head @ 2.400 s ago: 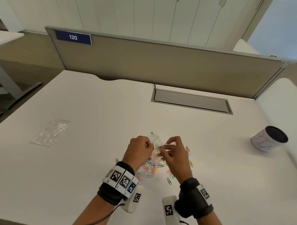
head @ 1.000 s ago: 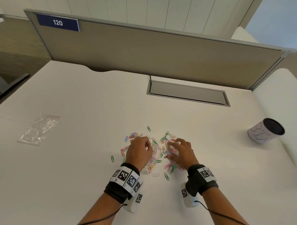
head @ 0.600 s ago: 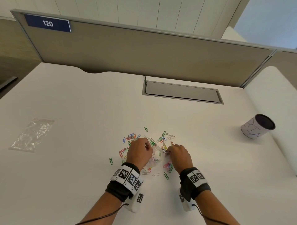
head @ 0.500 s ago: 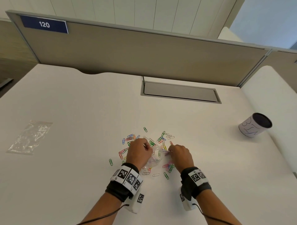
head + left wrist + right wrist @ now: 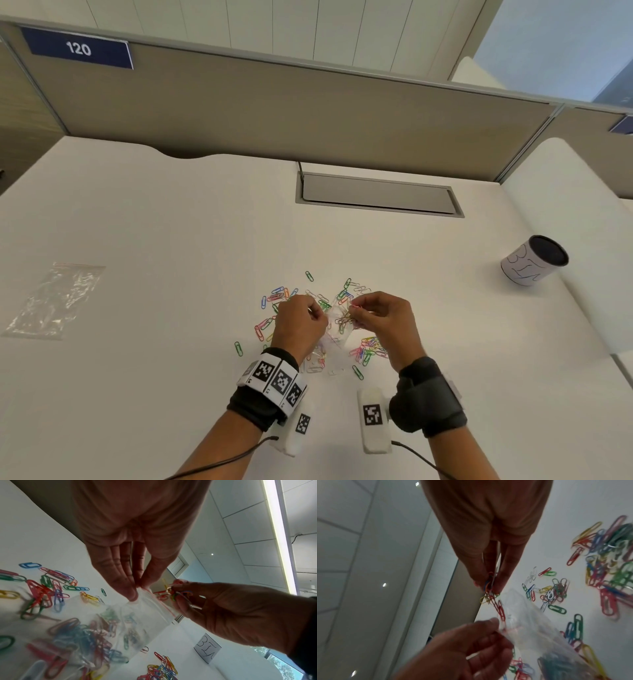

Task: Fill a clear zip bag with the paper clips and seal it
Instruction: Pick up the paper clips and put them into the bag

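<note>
Centrally, clear zip bag (image 5: 137, 616) partly filled, held above the table (image 5: 171, 212) among scattered paper clips (image 5: 274, 298); mouth pinched at its rim by left hand (image 5: 299, 322). Right hand (image 5: 383, 317) raised since a moment ago, now grasping a small bunch of clips (image 5: 173, 592) beside the opening. Best released only once well inside the mouth, rim kept spread.
</note>
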Motion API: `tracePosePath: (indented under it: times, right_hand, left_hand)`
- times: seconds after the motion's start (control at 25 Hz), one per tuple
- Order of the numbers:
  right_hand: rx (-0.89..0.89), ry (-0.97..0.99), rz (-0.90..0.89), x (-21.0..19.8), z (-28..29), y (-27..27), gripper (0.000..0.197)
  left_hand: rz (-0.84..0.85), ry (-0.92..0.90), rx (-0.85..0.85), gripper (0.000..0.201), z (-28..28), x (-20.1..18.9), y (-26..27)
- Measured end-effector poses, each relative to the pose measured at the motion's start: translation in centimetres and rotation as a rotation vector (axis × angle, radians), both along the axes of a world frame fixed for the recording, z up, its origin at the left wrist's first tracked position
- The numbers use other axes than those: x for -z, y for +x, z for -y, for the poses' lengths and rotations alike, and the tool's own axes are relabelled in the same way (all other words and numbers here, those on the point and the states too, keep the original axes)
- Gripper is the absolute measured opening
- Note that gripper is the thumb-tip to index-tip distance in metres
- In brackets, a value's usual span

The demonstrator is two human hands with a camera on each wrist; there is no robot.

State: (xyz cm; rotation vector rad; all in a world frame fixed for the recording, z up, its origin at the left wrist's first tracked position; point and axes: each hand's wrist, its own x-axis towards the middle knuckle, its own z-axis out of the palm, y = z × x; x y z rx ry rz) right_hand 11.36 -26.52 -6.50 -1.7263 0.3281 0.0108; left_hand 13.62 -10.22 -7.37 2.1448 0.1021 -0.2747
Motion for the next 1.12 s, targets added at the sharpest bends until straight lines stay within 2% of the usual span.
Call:
tracePosePath:
  times: [0.16,0.32,0.4,0.56,0.64,0.76,0.84,0.96,1.12]
  right_hand:
    - [-0.062,-0.341,-0.025,0.3,-2.0,0.2,0.009]
    - [-0.154,-0.559,-0.061,0.4,-2.6,0.2,0.011]
    - [-0.206,-0.587,-0.074,0.3,-2.6,0.1,0.01]
    - [-0.276,-0.521,-0.052,-0.4,-2.5,0.2,0.013]
    - [-0.244,-0.515,0.001,-0.7,-2.2,0.0,0.011]
    - [-0.096,-0.532,0.013,-0.1,0.4,-0.8,0.011]
    - [-0.085,-0.652,-0.142,1.4,3.2,-1.5,0.034]
    - [-0.211,-0.786,-0.384,3.8,5.2,-2.2,0.074]
    - [-0.328,-0.773,-0.369,4.8,4.1,-2.3,0.088]
  left_hand:
    - [0.023,0.02,0.023,0.006,0.0,-0.5,-0.1]
    - [0.04,0.026,0.042,0.007,-0.1,-0.6,-0.2]
    - [0.039,0.019,0.042,0.007,-0.1,-0.6,-0.2]
    - [0.042,0.012,0.04,0.008,-0.3,-0.7,-0.1]
    - [0.039,0.006,0.045,0.008,-0.3,-0.7,-0.2]
    - [0.024,0.016,0.056,0.007,-0.4,-0.5,-0.3]
    - [0.019,0.012,0.061,0.007,-0.5,-0.1,-0.3]
    - [0.031,0.019,0.077,0.007,-0.4,0.0,-0.4]
    - [0.036,0.017,0.099,0.007,-0.3,0.1,-0.4]
